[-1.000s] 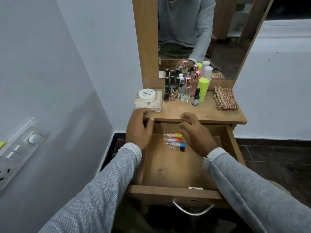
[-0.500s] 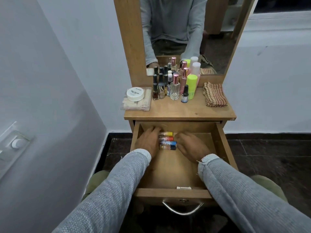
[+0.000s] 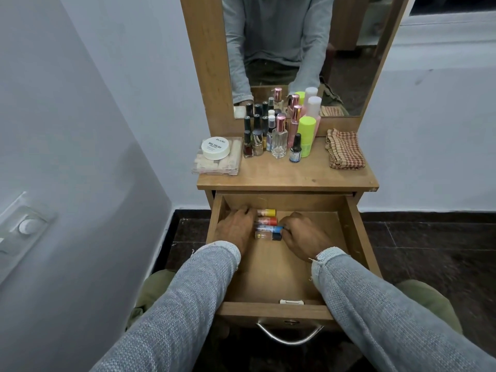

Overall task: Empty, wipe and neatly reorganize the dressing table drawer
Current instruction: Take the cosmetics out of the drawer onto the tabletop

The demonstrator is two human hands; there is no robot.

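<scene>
The wooden drawer (image 3: 354,237) of the dressing table is pulled out toward me. Several small roll-on bottles (image 3: 265,224) with yellow, red, blue and black caps lie side by side in a row near its back. My left hand (image 3: 236,229) rests in the drawer with its fingers against the bottles' left ends. My right hand (image 3: 306,237) is on the other side, fingertips touching the caps of the lower bottles. The thumbs are hidden. The rest of the drawer floor is bare wood.
On the tabletop (image 3: 284,175) stand a cluster of nail polish and perfume bottles (image 3: 279,135), a white tub (image 3: 216,148) on a clear case (image 3: 214,167), and a folded checked cloth (image 3: 345,149). A wall with a switch plate (image 3: 26,226) is close on the left.
Both hands came down from the tabletop's front edge into the drawer and closed in on the row of bottles from either side. My head has pulled back.
</scene>
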